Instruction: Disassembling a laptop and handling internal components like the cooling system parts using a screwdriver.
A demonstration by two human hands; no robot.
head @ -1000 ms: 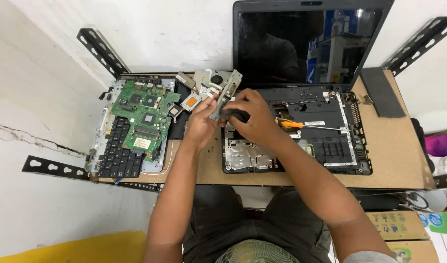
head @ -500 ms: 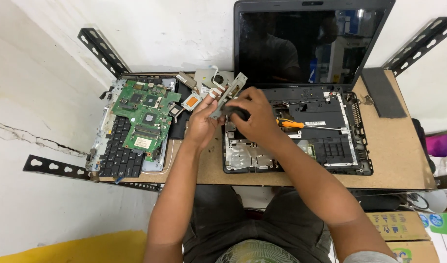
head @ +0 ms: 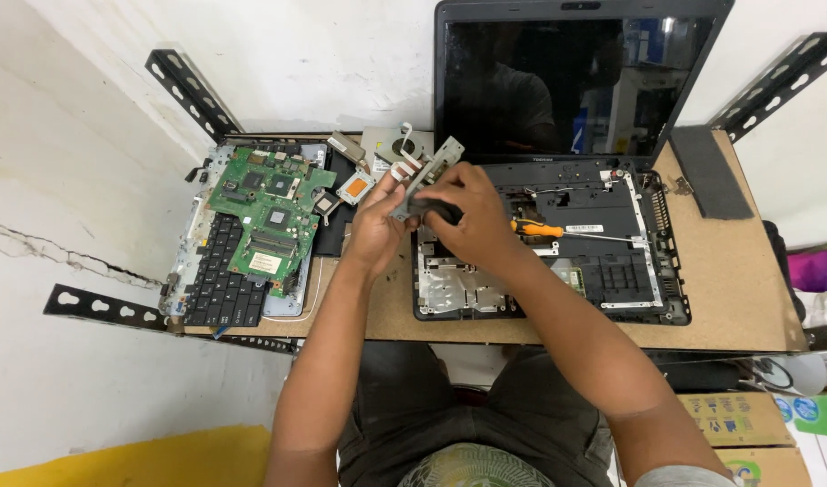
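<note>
— Changed since a second ago?
— Barely. Still raised over the laptop base [head: 558,261], both hands at the same spot; heatsink [head: 427,171] tilted a touch more upright.
— Hands?
— Left hand [head: 377,225] pinching the heatsink from below, fingers curled. Right hand [head: 463,221] closed over its dark end, knuckles up.
— Around them?
— Orange screwdriver [head: 544,230] lying just beside the right hand. Green board [head: 269,216] on the keyboard [head: 220,289], well left. Dark screen [head: 567,81] farthest back.

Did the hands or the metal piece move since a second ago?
Hardly. Both hands, left hand and right hand, still grip the grey metal bracket, which has tilted only slightly. The green circuit board, orange-handled screwdriver and open laptop base stayed put.
</note>
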